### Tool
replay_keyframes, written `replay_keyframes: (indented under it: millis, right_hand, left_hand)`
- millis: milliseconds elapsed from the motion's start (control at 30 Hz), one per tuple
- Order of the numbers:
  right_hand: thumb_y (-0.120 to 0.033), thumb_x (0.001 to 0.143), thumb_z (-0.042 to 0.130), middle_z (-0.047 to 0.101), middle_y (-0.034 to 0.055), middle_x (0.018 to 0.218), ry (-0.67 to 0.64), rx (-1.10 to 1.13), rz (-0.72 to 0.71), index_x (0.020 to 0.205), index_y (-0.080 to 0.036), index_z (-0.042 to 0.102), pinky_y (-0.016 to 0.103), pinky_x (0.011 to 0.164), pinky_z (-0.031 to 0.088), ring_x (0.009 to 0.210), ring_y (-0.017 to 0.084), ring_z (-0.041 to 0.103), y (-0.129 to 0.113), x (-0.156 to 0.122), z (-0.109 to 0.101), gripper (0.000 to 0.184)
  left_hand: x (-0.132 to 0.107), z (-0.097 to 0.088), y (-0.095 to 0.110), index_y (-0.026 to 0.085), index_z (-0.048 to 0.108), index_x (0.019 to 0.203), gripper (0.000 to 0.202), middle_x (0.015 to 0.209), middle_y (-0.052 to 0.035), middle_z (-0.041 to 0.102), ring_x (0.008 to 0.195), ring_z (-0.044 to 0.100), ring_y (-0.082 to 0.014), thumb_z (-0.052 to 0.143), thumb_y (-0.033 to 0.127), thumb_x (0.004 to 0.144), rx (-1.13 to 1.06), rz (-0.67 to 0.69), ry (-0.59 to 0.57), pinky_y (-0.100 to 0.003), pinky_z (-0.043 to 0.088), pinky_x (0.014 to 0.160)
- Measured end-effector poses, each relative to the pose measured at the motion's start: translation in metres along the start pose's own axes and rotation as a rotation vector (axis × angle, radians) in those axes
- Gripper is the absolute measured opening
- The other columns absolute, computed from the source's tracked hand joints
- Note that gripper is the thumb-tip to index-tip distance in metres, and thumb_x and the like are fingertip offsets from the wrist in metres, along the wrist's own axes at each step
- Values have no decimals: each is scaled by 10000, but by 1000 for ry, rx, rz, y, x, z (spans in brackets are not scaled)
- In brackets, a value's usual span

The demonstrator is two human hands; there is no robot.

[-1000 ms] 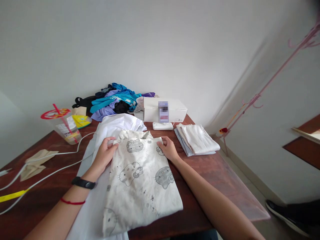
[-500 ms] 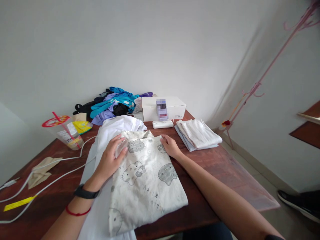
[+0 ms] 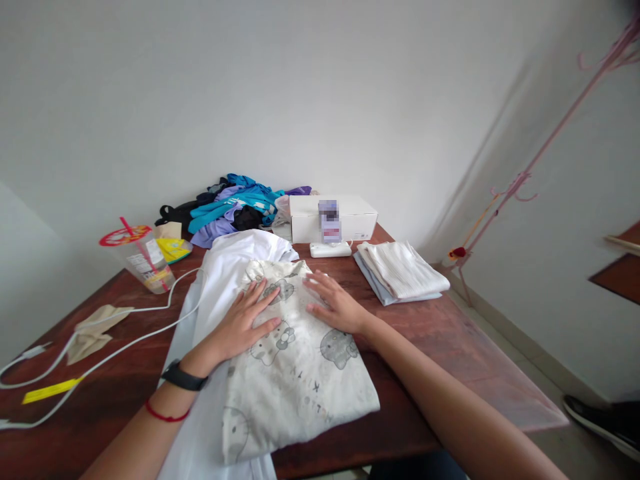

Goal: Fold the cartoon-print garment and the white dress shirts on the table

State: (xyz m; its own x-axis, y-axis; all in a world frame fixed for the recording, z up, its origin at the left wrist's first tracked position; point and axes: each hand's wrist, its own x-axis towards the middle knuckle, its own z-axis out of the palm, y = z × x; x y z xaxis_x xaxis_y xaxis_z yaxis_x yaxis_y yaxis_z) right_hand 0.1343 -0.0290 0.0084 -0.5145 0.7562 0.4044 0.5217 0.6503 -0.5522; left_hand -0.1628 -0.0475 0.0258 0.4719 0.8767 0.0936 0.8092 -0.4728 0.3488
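A folded cream garment printed with grey cat faces lies on a white cloth spread over the dark wooden table. My left hand rests flat on the garment's upper left part, fingers spread and holding nothing. My right hand lies flat on its upper right part, fingers stretched out too. A black watch and a red string circle my left wrist.
A folded white stack sits to the right. Behind are a white box, a small white adapter and a heap of blue, purple and black clothes. A plastic cup with a red straw, white cables and a beige cloth lie left.
Both hands let go of the garment's top edge and slid toward me onto its surface, now lying flat with fingers spread.
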Motion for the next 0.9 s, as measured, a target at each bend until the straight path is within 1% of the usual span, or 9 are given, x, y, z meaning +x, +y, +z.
replay_keyframes:
  millis: [67,133,267,433,633,700,733,833,900]
  right_hand:
    - [-549,987,555,288,64,1678,-259,6,-8,1561,-299,427,565,1254,160,1573,332,142,-9,-2,-1,639]
    - [-607,992,509,202,32,1701,-377,1,53,1585,-344,363,599,1249,97,1581,337,65,-13,-3,-1,665]
    - [-637,995,476,152,0,1709,-417,4,110,1591,-387,316,593,1249,46,1586,311,27,-14,-1,-3,666]
    - [-630,991,493,163,16,1708,-421,60,140,1589,-361,335,592,1248,33,1586,312,34,-13,1,-5,674]
    - [-575,993,531,256,14,1685,-337,121,125,1545,-376,431,614,1242,44,1580,317,110,-10,-2,-1,595]
    - [-540,982,573,323,20,1661,-284,139,101,1514,-370,486,621,1242,84,1568,325,173,-8,-3,2,565]
    - [-518,976,594,370,34,1640,-247,151,76,1489,-350,527,607,1244,130,1553,324,229,-6,-3,5,543]
    - [-429,970,621,539,98,1517,-36,160,43,1346,-262,670,506,1203,332,1427,292,466,4,-1,11,415]
    - [-375,954,631,599,129,1426,149,118,101,1253,-223,714,465,1152,410,1330,275,554,15,1,14,346]
  left_hand:
    - [1,2,-1,343,313,1606,766,1718,-58,64,1565,58,-397,492,692,948,13,-18,16,-626,179,1236]
    - [1,4,-3,343,328,1601,789,1719,-54,61,1563,44,-409,513,708,927,20,-36,29,-634,175,1233]
    - [2,4,-4,342,357,1590,797,1720,-42,76,1567,35,-398,529,720,909,0,-55,22,-621,154,1244]
    - [1,2,-7,353,350,1590,743,1720,-25,47,1571,13,-368,505,683,942,-43,-50,0,-603,139,1255]
    - [-1,2,-10,365,420,1556,687,1709,-49,127,1566,75,-379,537,651,942,-83,-13,53,-636,198,1230]
    - [0,2,-10,369,467,1528,654,1701,-46,185,1563,121,-378,556,636,937,-98,2,84,-632,220,1226]
    - [1,2,-10,362,502,1506,627,1692,-49,229,1560,158,-375,561,623,939,-108,9,108,-624,236,1226]
    - [4,1,-12,292,626,1396,522,1624,-83,400,1507,341,-350,552,566,957,-145,21,230,-546,325,1216]
    - [6,0,-16,237,676,1305,468,1517,-115,527,1412,480,-325,556,526,957,-139,4,349,-488,386,1187]
